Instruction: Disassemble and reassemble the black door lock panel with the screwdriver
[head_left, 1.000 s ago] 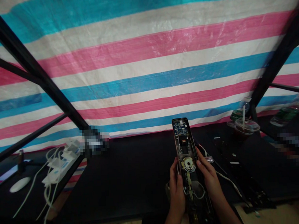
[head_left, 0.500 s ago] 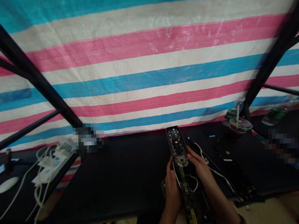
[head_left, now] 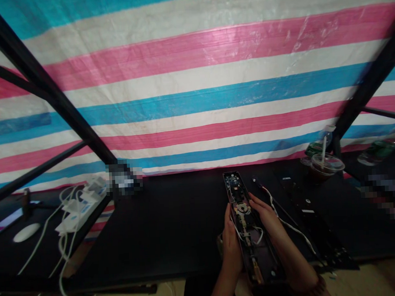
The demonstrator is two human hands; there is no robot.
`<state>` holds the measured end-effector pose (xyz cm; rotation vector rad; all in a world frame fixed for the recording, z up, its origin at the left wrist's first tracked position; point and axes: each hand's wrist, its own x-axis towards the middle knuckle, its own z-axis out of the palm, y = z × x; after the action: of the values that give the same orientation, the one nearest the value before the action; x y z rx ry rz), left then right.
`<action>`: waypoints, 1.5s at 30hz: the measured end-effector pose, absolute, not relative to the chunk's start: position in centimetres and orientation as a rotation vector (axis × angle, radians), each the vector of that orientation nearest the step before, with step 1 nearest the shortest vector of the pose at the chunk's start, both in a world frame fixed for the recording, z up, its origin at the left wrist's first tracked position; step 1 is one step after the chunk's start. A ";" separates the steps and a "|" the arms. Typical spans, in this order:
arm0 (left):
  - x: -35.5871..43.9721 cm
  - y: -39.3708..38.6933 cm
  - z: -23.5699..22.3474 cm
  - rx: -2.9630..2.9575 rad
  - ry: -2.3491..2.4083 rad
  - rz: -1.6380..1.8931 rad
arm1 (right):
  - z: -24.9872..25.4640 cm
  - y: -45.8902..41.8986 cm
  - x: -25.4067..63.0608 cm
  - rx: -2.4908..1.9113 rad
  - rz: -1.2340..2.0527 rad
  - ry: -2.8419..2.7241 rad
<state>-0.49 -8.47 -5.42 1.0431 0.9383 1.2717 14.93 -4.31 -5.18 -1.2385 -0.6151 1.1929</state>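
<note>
Black table (head_left: 162, 237); door-lock housing (head_left: 242, 207) long axis forward, gripped by left hand (head_left: 231, 251), right hand (head_left: 267, 217).

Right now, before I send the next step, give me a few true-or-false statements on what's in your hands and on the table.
The left hand and right hand both hold an opened door-lock panel: true.
The right hand holds a screwdriver: false, it holds only the panel.
A circuit board is exposed at the panel's far end: true.
The white mouse lies right of the panel: false, it is far left, near the white power strip.
A lidded plastic cup with a straw stands right of the panel: true.
</note>
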 end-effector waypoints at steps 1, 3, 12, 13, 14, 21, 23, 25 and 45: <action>-0.5 -8.4 -5.4 1.044 0.936 1.263 | -5.4 -4.2 15.0 -1.236 1.197 -0.613; -0.5 -8.4 -5.3 1.049 0.935 1.252 | -5.6 -3.9 15.1 -1.234 1.201 -0.604; -0.3 -8.5 -5.4 1.020 0.918 1.291 | -6.4 -2.9 14.7 -1.252 1.181 -0.496; -0.3 -8.6 -5.4 1.015 0.916 1.294 | -6.5 -2.8 14.7 -1.252 1.180 -0.502; -0.3 -8.6 -5.3 1.013 0.919 1.295 | -6.7 -2.6 14.8 -1.251 1.182 -0.511; -0.4 -8.5 -5.1 1.069 0.928 1.296 | -6.9 -2.3 15.2 -1.242 1.130 -0.581; -0.4 -8.5 -5.0 1.104 0.917 1.311 | -6.8 -2.5 15.1 -1.242 1.096 -0.598; -0.4 -8.6 -5.0 1.137 0.912 1.310 | -6.7 -3.0 15.0 -1.241 1.074 -0.628; -0.1 -8.6 -5.3 1.222 0.953 1.306 | -6.3 -6.0 13.5 -1.140 0.932 -0.790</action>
<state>-0.10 -8.59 -5.34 1.2224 0.9535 1.3058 13.51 -6.03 -6.30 -1.1400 -0.7901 0.9315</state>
